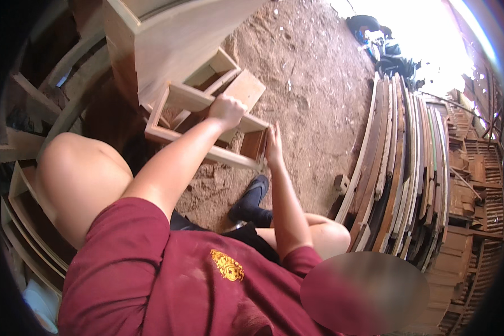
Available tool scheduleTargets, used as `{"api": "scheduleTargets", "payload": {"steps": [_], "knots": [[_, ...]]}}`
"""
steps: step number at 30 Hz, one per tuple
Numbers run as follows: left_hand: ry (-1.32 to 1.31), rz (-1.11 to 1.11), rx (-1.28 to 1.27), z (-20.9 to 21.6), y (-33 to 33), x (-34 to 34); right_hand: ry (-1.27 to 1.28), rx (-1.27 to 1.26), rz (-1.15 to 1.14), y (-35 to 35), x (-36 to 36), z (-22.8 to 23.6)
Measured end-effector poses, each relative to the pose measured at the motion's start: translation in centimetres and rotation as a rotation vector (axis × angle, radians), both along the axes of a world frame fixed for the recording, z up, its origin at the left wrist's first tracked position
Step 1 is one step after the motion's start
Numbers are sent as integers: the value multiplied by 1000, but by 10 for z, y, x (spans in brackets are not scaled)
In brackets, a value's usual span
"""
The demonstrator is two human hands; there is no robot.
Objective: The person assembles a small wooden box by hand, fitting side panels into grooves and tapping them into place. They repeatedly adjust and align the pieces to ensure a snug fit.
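Observation:
An open wooden frame [207, 150], shaped like a shallow drawer with inner dividers, is tilted in front of my knees. My left hand [228, 111] is closed over its far rail, near the middle; the fingertips are hidden. Just beyond those knuckles a small pale wooden panel [246, 89] sticks out; whether I also grip it I cannot tell. My right hand [274, 147] lies with fingers stretched against the outer right end of the frame. Behind the frame is another open wooden box part [223, 60].
A tall pale wooden cabinet [173, 47] stands at upper left. Long boards [395, 162] are stacked at right, beside wooden pieces [479, 201] along the far right. Sandy ground [308, 73] stretches between. Dark bags or bundles [383, 45] lie at the back. Curved wooden parts [78, 61] crowd the left.

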State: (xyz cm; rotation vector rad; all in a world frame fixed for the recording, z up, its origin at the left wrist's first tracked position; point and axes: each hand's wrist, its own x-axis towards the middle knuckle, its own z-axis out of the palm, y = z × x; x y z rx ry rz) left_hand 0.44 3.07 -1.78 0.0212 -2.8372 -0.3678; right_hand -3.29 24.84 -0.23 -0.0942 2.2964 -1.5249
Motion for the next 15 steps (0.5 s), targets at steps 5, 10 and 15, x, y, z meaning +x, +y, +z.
{"api": "scheduleTargets", "payload": {"steps": [5,10,15], "knots": [[5,-29,14,9,7,2,99,143,71,5,-20,6],[39,-24,47,6,1,3,170,160,116,26,23,-11],[23,-54,29,8,7,3,85,27,82,7,-14,0]]}}
